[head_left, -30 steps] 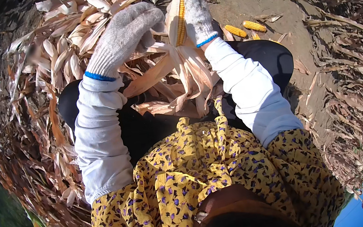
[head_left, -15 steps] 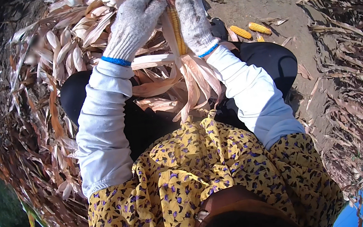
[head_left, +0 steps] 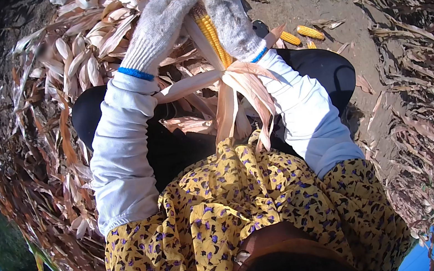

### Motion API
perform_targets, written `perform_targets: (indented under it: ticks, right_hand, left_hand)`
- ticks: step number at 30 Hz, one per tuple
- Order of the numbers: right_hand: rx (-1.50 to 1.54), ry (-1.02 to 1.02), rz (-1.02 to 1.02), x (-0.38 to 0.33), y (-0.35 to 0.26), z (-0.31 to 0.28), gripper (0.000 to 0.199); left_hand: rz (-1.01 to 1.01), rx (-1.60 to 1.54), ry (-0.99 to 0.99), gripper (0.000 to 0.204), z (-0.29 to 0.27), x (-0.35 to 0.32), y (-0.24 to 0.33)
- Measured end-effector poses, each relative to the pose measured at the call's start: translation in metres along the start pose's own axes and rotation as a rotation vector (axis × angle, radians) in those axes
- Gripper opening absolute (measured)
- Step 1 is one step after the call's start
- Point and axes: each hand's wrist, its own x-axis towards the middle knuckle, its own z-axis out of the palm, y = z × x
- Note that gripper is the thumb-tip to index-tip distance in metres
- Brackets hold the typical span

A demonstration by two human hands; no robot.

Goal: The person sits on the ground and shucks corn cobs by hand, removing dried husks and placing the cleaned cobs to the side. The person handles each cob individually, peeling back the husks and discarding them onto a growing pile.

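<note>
Gripping corn cob, between both hands

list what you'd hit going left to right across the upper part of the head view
heap of dry husks → left hand → corn cob → right hand → husked cobs on the ground → dry stalks

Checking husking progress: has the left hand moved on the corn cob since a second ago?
Yes. The left hand has closed in beside the right hand on the corn cob.
</note>
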Motion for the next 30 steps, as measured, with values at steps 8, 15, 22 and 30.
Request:
perform_targets:
  ticks: [8,15,22,30]
  right_hand:
    - [-0.147,0.048,-0.039,-0.005,-0.012,-0.003,0.05]
    - [-0.65,0.112,-0.113,0.003,-0.033,-0.023,0.05]
    - [-0.06,-0.058,-0.003,-0.005,-0.018,0.002,0.082]
    - [0.139,0.158,0.03,-0.006,-0.007,0.008,0.053]
  left_hand:
    - [-0.359,-0.707,-0.062,0.022,0.003,-0.001,-0.005]
    - [0.048,0.154,0.101,0.023,-0.004,-0.002,-0.021]
    - [-0.19,-0.82,0.315,0.021,0.003,0.004,0.02]
    - [-0.136,-0.55,0.116,0.019,0.017,0.003,0.0]
